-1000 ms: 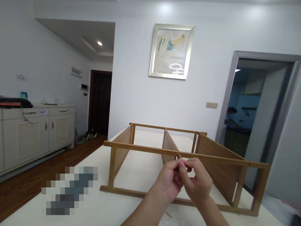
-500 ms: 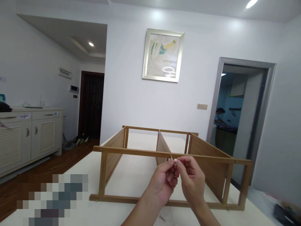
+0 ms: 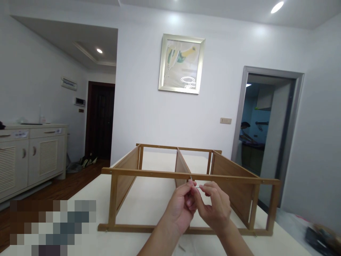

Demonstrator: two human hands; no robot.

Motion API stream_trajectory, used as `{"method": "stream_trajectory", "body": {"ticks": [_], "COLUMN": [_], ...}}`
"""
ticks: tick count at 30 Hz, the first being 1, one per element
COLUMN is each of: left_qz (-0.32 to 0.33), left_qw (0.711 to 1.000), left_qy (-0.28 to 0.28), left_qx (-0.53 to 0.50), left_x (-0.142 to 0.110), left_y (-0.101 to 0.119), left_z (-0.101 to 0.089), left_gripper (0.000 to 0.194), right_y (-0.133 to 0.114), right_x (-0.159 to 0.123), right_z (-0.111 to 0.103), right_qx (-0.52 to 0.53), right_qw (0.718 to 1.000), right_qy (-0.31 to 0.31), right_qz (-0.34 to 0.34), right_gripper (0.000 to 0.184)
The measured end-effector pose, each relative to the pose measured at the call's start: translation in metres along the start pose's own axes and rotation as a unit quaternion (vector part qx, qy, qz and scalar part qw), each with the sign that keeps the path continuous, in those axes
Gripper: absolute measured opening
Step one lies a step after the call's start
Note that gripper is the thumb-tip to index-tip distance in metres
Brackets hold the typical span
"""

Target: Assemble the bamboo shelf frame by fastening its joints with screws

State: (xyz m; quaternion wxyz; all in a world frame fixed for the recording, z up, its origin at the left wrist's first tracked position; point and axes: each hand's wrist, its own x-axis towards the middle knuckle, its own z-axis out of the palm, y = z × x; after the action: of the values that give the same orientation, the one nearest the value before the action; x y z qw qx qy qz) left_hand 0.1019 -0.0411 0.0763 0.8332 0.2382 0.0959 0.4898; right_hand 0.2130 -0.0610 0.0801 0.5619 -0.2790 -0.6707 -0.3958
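A wooden shelf frame (image 3: pixel 151 173) lies on its side on the pale table (image 3: pixel 133 245), with several panels between its rails. At the middle of its near upper rail, a thin metal hex key (image 3: pixel 197 187) reaches up to the joint with the middle panel (image 3: pixel 182 165). My left hand (image 3: pixel 183 204) pinches the key just below the rail. My right hand (image 3: pixel 214 204) is closed at the key's short sideways arm, fingertips and thumb around it. Fingers partly hide the key and whatever fastener it meets.
A small clear bag (image 3: pixel 183 249) lies on the table near my forearms. White louvred cabinets (image 3: pixel 48 153) stand at the left. A doorway (image 3: pixel 255 142) opens at the right, where a person is partly seen. Dark items (image 3: pixel 319 241) lie at the lower right.
My right hand has shifted its hold, and the key's sideways arm now shows between the hands. My left hand stays under the rail. The whole view has moved slightly.
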Motion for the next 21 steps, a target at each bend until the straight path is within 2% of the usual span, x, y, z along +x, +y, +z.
{"method": "stream_trajectory", "body": {"ticks": [8, 14, 17, 21], "left_qz": [-0.004, 0.007, 0.006, 0.002], "left_qw": [1.000, 0.999, 0.999, 1.000], "left_qy": [0.024, 0.053, 0.045, 0.023], "left_qx": [-0.009, 0.003, 0.003, 0.003], "left_x": [0.003, 0.003, 0.003, 0.003], "left_y": [-0.002, -0.003, -0.002, -0.001], "left_z": [-0.003, -0.004, -0.004, -0.002], "left_gripper": [0.024, 0.026, 0.024, 0.024], "right_y": [-0.005, -0.017, -0.017, -0.009], "right_x": [-0.001, -0.004, -0.002, 0.003], "right_z": [0.006, 0.013, 0.009, -0.002], "right_qx": [-0.002, 0.029, 0.056, 0.119], "right_qw": [1.000, 0.996, 0.995, 0.990], "right_qy": [0.000, -0.037, -0.043, -0.064], "right_qz": [-0.007, 0.072, 0.066, 0.026], "right_gripper": [0.021, 0.032, 0.030, 0.014]}}
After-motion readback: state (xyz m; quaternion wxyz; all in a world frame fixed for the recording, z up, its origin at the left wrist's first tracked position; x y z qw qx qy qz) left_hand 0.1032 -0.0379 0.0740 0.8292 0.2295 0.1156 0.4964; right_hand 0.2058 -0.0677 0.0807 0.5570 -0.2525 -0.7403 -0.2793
